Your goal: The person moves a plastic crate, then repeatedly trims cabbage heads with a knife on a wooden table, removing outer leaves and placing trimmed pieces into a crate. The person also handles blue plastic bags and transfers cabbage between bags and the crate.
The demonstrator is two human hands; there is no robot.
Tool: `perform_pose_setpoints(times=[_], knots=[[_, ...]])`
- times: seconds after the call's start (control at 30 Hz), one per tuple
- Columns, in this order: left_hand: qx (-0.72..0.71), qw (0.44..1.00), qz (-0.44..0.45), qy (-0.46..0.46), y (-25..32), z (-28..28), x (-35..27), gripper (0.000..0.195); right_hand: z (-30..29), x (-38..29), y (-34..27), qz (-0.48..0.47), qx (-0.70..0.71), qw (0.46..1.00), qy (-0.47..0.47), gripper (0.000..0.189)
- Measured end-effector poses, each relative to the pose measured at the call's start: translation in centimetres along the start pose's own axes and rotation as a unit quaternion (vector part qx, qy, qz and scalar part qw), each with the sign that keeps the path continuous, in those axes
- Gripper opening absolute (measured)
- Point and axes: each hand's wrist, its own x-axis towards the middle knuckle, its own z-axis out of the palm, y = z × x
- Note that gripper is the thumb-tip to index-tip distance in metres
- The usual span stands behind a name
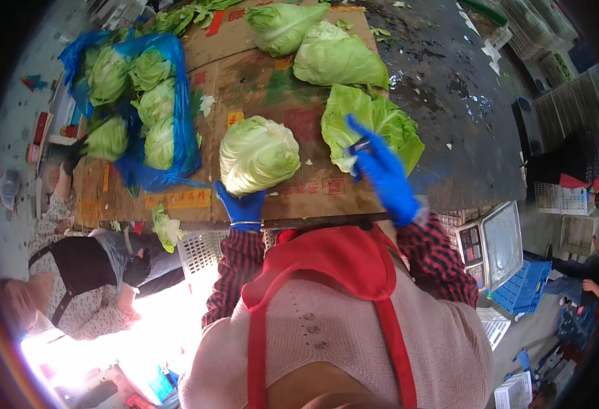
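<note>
My left hand [243, 204], in a blue glove, holds the near end of a pointed cabbage [259, 153] on the cardboard. My right hand [389, 184], also blue-gloved, is over a loose cabbage leaf [376, 120] to the right and grips a small dark tool [358, 146], perhaps a knife; its blade cannot be made out. Farther back on the cardboard sheet [258, 76] lie more cabbages, one at the top [284, 28] and one nearer [338, 59]. A blue plastic bag [184, 128] at the left holds several cabbages [159, 143].
At the left, a co-worker's dark-gloved hand [72, 151] holds a cabbage [106, 138] by the bag. A torn leaf [165, 229] hangs over the table's near edge. Wet dark tabletop [442, 102] extends right. Below it stand a scale [501, 245] and a blue crate [522, 286].
</note>
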Motion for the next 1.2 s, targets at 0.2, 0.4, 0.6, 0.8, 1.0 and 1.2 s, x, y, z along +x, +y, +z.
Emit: perform_pose_setpoints(times=[0.2,0.4,0.6,0.8,1.0,1.2], knots=[[0.048,0.99,-0.092,0.093,-0.9,-0.5,-1.7,0.072,5.2,1.0,7.5,0.084,-0.114,0.99,0.005,0.023],[0.212,0.894,-0.367,0.143,4.3,0.3,-6.6,0.063,5.1,0.8,10.5,-0.02,-0.246,0.969,0.033,0.026],[0.845,0.503,0.127,0.129,6.8,4.2,-7.0,0.068,6.2,1.4,10.6,-0.048,-0.267,0.962,0.032,0.027],[0.786,0.561,0.176,-0.192,3.4,5.5,-1.2,0.118,6.0,1.4,10.8,-0.048,-0.287,0.957,0.016,0.034],[0.763,0.61,0.147,-0.154,3.4,2.3,1.0,0.123,6.2,1.1,12.1,-0.007,-0.366,0.931,-0.007,0.035],[0.75,0.613,0.2,-0.148,2.8,0.4,1.0,0.128,6.9,2.8,12.2,-0.033,-0.408,0.912,-0.014,0.026]])
